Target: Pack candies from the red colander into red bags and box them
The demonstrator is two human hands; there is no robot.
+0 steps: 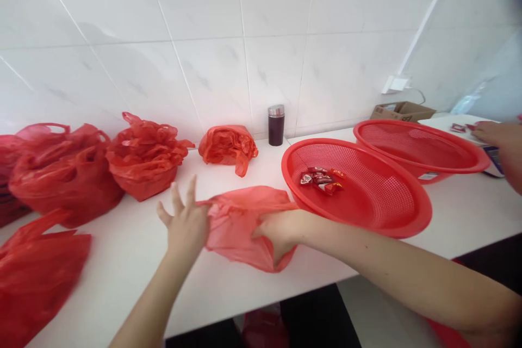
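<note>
Here, on the counter [134, 244] left of the near red mesh basket [342, 153], a red plastic bag [236, 228] is touched by the splayed left hand [187, 225] and entered by the right hand [282, 228], whose grip cannot be told.

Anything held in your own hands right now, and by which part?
Grip can't be told: the left hand meets the bag's left edge, some fingers spread; the right hand is at its right side.

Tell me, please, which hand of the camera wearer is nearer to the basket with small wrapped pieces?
The right hand. It is at the thin red bag, just left of the basket; the left hand is at the bag's other side, farther from the basket.
</note>
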